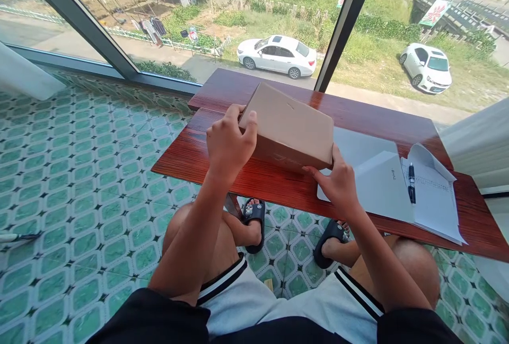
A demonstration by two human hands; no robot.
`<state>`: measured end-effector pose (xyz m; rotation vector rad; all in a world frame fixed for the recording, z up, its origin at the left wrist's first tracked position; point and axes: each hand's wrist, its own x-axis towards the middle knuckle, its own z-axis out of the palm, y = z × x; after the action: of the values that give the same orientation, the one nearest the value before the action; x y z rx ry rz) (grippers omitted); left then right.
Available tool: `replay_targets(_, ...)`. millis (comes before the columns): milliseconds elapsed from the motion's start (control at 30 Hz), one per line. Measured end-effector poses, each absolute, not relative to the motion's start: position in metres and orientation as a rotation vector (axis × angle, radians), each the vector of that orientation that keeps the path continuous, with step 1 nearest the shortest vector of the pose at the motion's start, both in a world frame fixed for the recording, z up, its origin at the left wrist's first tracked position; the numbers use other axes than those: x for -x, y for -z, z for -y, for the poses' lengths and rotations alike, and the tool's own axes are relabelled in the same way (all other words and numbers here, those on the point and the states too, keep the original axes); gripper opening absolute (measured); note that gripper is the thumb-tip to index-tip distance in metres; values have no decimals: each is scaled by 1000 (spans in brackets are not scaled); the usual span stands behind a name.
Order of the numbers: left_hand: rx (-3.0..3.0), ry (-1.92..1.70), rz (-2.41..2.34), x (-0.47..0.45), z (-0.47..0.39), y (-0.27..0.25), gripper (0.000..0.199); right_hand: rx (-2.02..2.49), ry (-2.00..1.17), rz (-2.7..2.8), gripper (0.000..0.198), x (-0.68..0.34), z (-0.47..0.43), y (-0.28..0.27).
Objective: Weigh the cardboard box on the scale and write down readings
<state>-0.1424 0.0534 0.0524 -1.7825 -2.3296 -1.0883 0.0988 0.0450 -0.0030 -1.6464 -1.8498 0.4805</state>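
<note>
A brown cardboard box [292,121] is tilted above the dark red wooden table [186,148], held between my two hands. My left hand [230,140] grips its left end, with the thumb on the top edge and the fingers round the far side. At the lower right corner, my right hand [336,177] holds the box with its thumb along the bottom front edge. The fingers of that hand are partly hidden behind the box's right end. Whether any part of the box touches the table I cannot tell.
Right of the box lies a closed silver laptop [369,182]. Beside it are a notebook [433,190] with a curled page and a black pen [411,182]. Tall windows stand behind the table, with a white curtain [473,137] at the right. My knees are under the table's front edge.
</note>
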Motion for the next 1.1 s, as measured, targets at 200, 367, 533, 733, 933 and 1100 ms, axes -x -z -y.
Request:
replay_targets(200,1785,879,2393,151,-57,-51,40,1594,-510,1880,105,-95,-44,12)
replay_targets(367,1817,657,2501,156,-58,-51,43,1481,-611,1919,115,-95,-41,18)
replay_targets(533,1833,557,2545,158,-60,-51,44,1383,-611,1950,107,-93,-40,20)
replay_targets(733,1829,445,2585,155,-59,-54,45,1357,-608,1971,107,-93,-40,25)
replay_targets(933,1817,330,2588,157,-60,-52,46,1338,-647,2006,110,-92,-40,24)
replay_targets(1100,1821,266,2591,158,-62,-51,47,1268,-670,2017,112,-93,-40,24)
